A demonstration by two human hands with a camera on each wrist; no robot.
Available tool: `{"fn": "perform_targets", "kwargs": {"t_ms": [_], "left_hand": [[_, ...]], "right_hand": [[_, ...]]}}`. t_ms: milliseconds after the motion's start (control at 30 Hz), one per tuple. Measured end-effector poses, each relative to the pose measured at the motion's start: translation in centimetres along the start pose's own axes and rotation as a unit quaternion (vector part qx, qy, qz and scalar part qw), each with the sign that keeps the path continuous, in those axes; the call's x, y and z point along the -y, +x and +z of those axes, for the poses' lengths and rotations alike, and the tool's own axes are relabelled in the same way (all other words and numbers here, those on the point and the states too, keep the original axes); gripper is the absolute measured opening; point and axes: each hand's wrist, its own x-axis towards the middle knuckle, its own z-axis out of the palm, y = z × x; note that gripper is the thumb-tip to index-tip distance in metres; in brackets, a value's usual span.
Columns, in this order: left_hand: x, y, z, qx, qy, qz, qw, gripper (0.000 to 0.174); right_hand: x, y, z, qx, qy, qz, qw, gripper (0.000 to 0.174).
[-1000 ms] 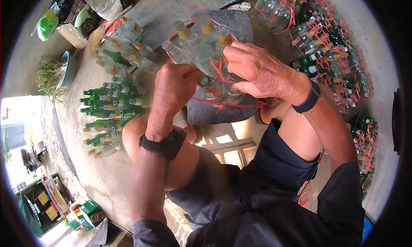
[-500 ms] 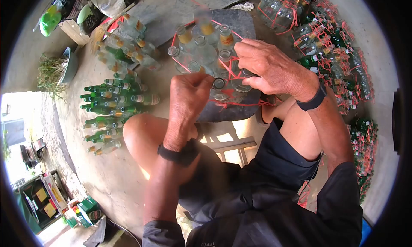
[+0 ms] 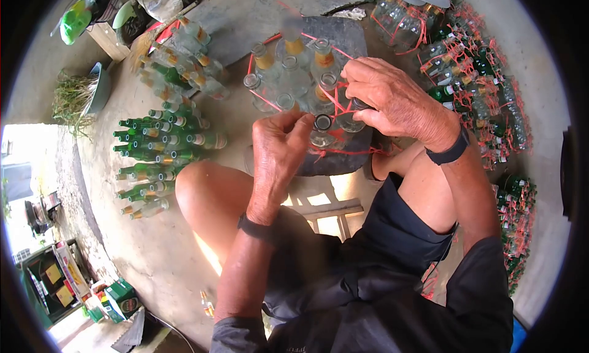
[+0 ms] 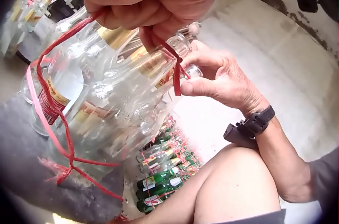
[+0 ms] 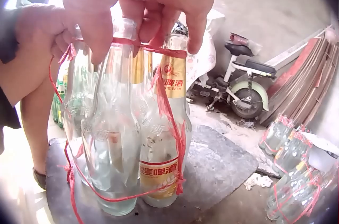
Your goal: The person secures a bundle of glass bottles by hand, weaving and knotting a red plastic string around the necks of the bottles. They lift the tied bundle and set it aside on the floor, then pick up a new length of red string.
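A cluster of clear glass bottles [image 5: 112, 155], some with gold labels, stands upright on a dark slab [image 5: 225, 167] between the person's knees. Red plastic string [image 4: 63, 128] loops around the bottles low down, with another strand up at their necks. My left hand [image 3: 279, 145] pinches a strand of this string beside the nearest bottle mouth [image 3: 322, 122]. On the other side of the cluster, my right hand [image 3: 397, 104] grips a bottle by the neck, thumb and fingers around it where the string crosses. Its palm and fingers partly hide the bottle tops.
Green bottles [image 3: 165, 138] stand in rows on the floor at left, with clear ones [image 3: 199, 77] behind them. String-tied bundles of bottles [image 3: 485, 89] line the right side. A basin of plant stalks [image 3: 98, 89] sits at far left; a scooter [image 5: 243, 83] stands farther back.
My left hand has shifted right and slightly down in the head view, its fingertips now just left of the near bottle mouth. My right hand keeps its grip, and the view has shifted a little.
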Motion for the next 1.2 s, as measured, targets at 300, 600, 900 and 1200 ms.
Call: {"fn": "perform_targets", "kwargs": {"t_ms": [300, 600, 900, 1200], "left_hand": [[1.2, -0.7, -0.9, -0.046, -0.058, 0.069, 0.995, 0.018], [1.8, -1.3, -1.0, -0.048, -0.041, 0.033, 0.997, 0.012], [3.3, -1.1, -0.5, -0.041, -0.134, 0.01, 0.99, 0.019], [4.7, -0.4, -0.3, 0.013, -0.226, -0.079, 0.971, 0.021]], "right_hand": [[-0.2, 0.0, 0.3, -0.012, 0.001, -0.016, 1.0, 0.04], [0.5, 0.9, -0.7, -0.012, 0.038, -0.011, 0.999, 0.039], [1.6, 4.4, -1.0, -0.073, 0.024, -0.058, 0.995, 0.016], [0.2, 7.5, 2.1, 0.067, 0.024, -0.109, 0.991, 0.015]]}}
